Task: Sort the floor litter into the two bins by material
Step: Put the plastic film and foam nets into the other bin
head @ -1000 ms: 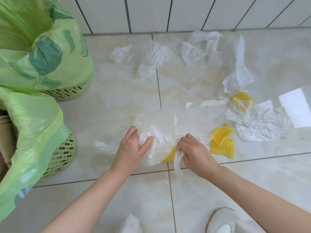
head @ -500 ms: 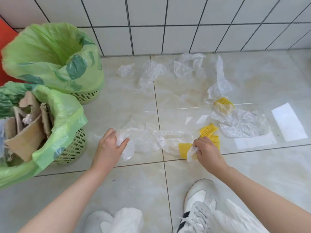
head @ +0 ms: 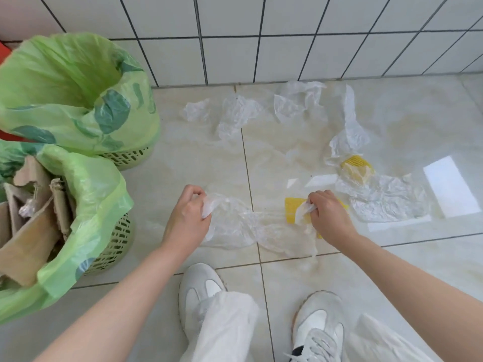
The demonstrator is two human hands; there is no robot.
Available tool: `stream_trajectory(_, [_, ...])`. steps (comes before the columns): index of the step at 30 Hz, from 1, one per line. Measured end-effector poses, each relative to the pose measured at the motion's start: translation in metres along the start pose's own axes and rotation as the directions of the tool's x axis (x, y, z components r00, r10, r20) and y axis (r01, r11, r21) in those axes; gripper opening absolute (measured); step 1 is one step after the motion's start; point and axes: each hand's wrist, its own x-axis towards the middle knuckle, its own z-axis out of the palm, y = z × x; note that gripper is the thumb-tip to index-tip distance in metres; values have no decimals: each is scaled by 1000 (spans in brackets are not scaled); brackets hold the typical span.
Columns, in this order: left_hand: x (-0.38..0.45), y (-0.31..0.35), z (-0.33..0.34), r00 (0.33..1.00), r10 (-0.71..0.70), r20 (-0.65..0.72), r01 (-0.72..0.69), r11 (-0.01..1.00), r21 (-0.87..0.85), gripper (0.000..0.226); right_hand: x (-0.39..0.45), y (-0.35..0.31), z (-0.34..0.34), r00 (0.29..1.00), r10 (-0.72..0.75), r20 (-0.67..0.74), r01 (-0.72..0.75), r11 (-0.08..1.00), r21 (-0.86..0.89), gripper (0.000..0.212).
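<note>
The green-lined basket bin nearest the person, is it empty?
No. The green-lined basket bin nearest the person holds torn brown cardboard pieces.

Both hands [head: 186,220] [head: 328,216] gripping clear film [head: 235,226] (crumpled)

Glossy cream floor [head: 198,163] of large marbled tiles with thin dark grout lines crossing near the middle. Behind it, a wall [head: 287,35] of white square tiles with dark grout, meeting the floor along a grey seam. Bright rectangular reflections [head: 447,189] on the floor at right, with a thinner bright strip just below. At bottom, two white sneakers: left shoe [head: 200,284] partly under a white trouser leg [head: 222,327], right shoe [head: 317,325] with grey laces and a small black patch near the frame's edge. Sliver of something red [head: 3,52] at far left, not identifiable.
</note>
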Motion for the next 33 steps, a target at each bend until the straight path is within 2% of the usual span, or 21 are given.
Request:
stream_trajectory(4, [8, -16, 8, 997, -47, 63, 48, 999, -8, 20, 26, -5, -5, 999, 25, 36, -24, 999, -48, 18])
stream_trajectory(6, [12, -20, 13, 994, -61, 92, 63, 998, -12, 20, 38, -13, -10, 999, -16, 48, 18, 999, -40, 18])
stream_trajectory(9, [12, -23, 19, 986, -14, 167, 10, 1000, 26, 19, 48, -23, -16, 995, -78, 69, 80, 997, -24, 18])
stream_trajectory(12, [8, -23, 25, 967, 25, 252, -59, 990, 129, 18, 36, -27, -14, 976, -118, 184, 131, 990, -60, 26])
stream_trajectory(15, [5, -23, 31, 940, -7, 341, -75, 971, 228, 37, 9, -30, -3, 932, -120, 341, 155, 985, -78, 38])
stream_trajectory(17, [3, -26, 36, 921, -29, 389, -84, 959, 270, 53, -5, -33, 4, 917, -90, 389, 129, 989, -76, 45])
stream_trajectory(20, [-1, -29, 39, 913, -49, 406, -95, 940, 328, 63, -22, -28, 12, 891, -47, 452, 164, 961, -224, 61])
stream_trajectory(23, [-4, -31, 42, 915, -97, 392, -55, 932, 357, 67, -37, -23, 19, 890, -6, 456, 213, 889, -406, 67])
stream_trajectory(26, [-5, -29, 44, 911, -139, 388, 4, 944, 329, 64, -42, -25, 28, 900, 52, 433, 183, 856, -483, 57])
stream_trajectory(29, [0, -29, 41, 907, -155, 391, 46, 961, 274, 46, -34, -28, 39, 889, 68, 452, 167, 872, -460, 42])
stream_trajectory(33, [2, -37, 33, 884, -62, 463, -100, 943, 316, 39, -22, -29, 43, 890, 61, 451, 168, 878, -449, 44])
